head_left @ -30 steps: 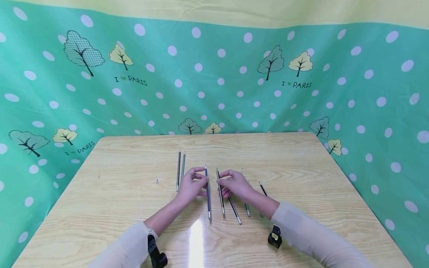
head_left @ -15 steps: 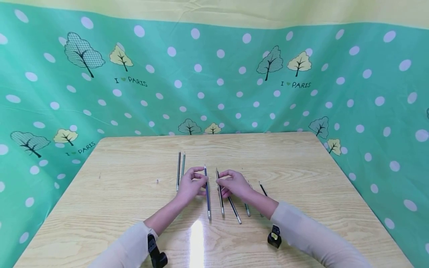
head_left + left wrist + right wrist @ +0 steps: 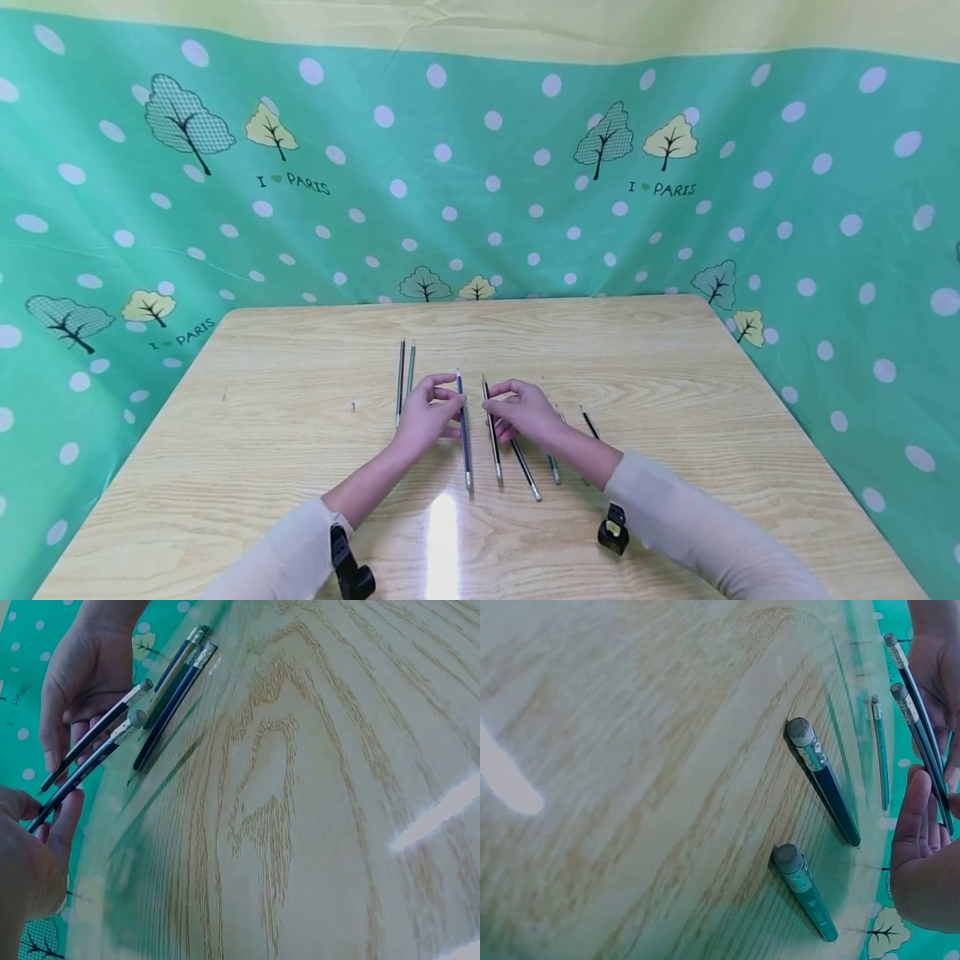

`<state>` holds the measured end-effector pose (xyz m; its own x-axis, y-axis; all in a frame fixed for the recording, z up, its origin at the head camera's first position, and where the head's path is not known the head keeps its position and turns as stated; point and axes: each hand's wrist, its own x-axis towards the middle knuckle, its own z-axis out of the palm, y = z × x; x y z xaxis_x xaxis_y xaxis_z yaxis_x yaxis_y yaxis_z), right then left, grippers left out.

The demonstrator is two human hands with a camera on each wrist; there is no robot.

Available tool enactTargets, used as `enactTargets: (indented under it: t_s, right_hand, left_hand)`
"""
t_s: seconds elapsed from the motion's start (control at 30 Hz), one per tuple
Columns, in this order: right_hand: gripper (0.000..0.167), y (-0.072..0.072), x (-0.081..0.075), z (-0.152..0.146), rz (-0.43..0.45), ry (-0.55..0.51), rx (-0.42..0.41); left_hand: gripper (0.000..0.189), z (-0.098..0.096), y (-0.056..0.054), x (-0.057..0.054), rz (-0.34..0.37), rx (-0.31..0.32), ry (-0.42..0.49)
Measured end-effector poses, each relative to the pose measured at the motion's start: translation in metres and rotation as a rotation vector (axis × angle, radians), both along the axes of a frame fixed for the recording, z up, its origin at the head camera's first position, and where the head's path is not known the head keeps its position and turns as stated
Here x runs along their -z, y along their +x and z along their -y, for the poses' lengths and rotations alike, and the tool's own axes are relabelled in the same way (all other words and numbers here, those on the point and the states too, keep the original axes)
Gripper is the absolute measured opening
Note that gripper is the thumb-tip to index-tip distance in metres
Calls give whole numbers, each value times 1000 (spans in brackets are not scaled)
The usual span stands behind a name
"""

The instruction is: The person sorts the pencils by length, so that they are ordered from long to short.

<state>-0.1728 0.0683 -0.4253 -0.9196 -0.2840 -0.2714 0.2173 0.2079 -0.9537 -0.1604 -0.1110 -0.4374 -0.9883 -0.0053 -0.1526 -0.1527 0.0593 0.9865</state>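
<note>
The kind of place cannot be told: tree-printed green cloth (image 3: pixel 513 185) hangs beyond the fingers (image 3: pixel 447 407), screening it. Beneath them lies a wood-grain worktop (image 3: pixel 637 350).

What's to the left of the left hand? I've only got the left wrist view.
Observer: Head view shows a dark pencil and a teal pencil side by side, just left of the left hand.
Operator: Anything further out that way?
Observer: Yes, a small pale bit, too small to identify.
Operator: Tip in the left grip is hidden for me. Where is it?
Observer: The blue pencil shows its tip just past the hand, pointing toward the far edge of the table.
</note>
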Motion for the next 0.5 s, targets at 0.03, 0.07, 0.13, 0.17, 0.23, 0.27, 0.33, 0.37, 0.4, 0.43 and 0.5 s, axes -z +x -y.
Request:
enactTargets:
  t_s: [0.03, 0.07, 0.13, 0.17, 0.23, 0.27, 0.33, 0.37, 0.4, 0.43, 0.5]
  right_hand:
    - [33, 0, 0, 0, 1, 1, 1]
    - [34, -1, -1, -1, 1, 1, 3]
    - [34, -1, -1, -1, -2, 3, 8]
    - [34, -2, -1, -2, -4, 6, 9]
    - [34, -3, -1, -3, -7, 8, 10]
    - [34, -3, -1, -4, -6, 9, 9]
    - [34, -3, -1, -4, -6, 11, 5]
    - [35, -3, -1, -4, -6, 12, 4]
    - [35, -3, 0, -5, -4, 12, 4]
    - [35, -4, 0, -5, -1, 12, 4]
    - [35, -4, 1, -4, -1, 14, 4]
  left_hand:
    - [44, 0, 0, 0, 0, 1, 1]
    - [44, 0, 0, 0, 1, 1, 2]
    - [44, 0, 0, 0, 3, -2, 1]
    - [44, 0, 0, -1, 6, -4, 0]
    - [44, 1, 0, -1, 11, -8, 0]
    - [44, 1, 0, -1, 11, -9, -1]
    - [43, 1, 0, -1, 13, -12, 0]
    - [43, 1, 0, 0, 11, -12, 0]
    - [43, 1, 0, 0, 8, -11, 0]
    - [43, 1, 1, 0, 7, -11, 0]
    - [43, 1, 1, 0, 4, -10, 2]
